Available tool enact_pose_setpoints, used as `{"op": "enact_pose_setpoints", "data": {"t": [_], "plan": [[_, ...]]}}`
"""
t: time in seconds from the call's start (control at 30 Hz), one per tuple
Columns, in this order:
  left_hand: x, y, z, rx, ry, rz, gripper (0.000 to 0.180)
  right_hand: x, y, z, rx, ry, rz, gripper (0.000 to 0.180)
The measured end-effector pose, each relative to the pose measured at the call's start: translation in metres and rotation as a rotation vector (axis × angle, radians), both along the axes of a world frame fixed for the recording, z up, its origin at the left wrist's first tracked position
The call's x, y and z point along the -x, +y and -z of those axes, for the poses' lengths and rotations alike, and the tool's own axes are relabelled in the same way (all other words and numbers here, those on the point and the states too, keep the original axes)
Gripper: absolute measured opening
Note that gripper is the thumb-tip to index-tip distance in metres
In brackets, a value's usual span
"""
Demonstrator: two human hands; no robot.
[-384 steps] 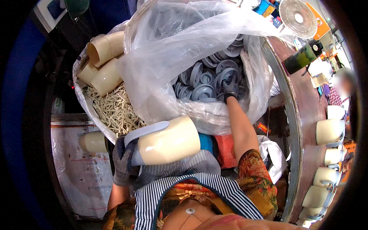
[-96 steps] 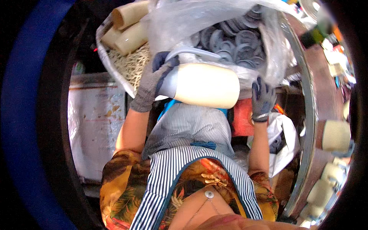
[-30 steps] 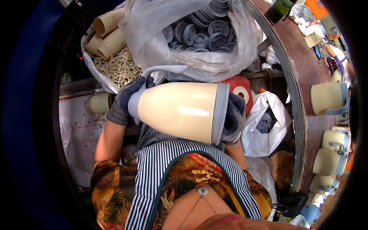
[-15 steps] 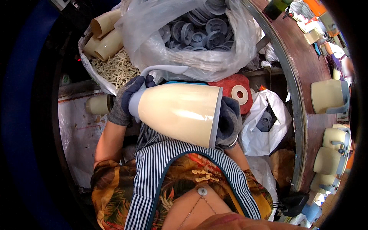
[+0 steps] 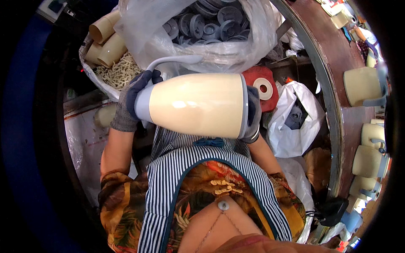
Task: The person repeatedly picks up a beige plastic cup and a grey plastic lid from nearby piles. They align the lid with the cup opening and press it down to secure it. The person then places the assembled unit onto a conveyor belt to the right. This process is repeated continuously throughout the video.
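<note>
A cream vacuum jug (image 5: 196, 105) with a grey collar lies on its side across my lap, its curved grey handle (image 5: 179, 60) pointing away from me. My left hand (image 5: 137, 95), in a dark grey glove, is closed around the jug's narrow grey end. At the wide end, my right hand (image 5: 253, 111), also gloved, holds the base rim. Part of that hand is hidden behind the jug.
Beyond the jug stands a clear plastic bag (image 5: 147, 38) of grey round parts. A sack at the far left holds cream shells (image 5: 112, 49) and small pale pieces (image 5: 119, 75). A red pad (image 5: 270, 105) and a white bag (image 5: 280, 137) lie right, beside a brown bench (image 5: 327, 63) bearing several jugs.
The jug has swung from a slant to nearly level, its wide end rising away from me. Both hands have moved with it, and the whole view has shifted slightly.
</note>
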State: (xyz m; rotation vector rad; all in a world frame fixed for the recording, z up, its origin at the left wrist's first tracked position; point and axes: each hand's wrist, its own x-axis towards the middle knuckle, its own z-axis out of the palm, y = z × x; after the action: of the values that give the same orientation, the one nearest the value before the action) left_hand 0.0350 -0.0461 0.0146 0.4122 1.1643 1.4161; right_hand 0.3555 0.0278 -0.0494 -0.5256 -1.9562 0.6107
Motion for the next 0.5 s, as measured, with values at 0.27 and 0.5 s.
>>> {"op": "enact_pose_setpoints", "data": {"t": [0.27, 0.5], "plan": [[0.007, -0.004, 0.050, 0.136, -0.454, -0.060, 0.034, 0.013, 0.006, -0.016, 0.463, 0.101, -0.033, 0.047], [-0.003, 0.007, 0.054, 0.141, -0.150, -0.024, 0.035, 0.009, 0.018, -0.052, 0.228, 0.208, -0.119, 0.062]]}}
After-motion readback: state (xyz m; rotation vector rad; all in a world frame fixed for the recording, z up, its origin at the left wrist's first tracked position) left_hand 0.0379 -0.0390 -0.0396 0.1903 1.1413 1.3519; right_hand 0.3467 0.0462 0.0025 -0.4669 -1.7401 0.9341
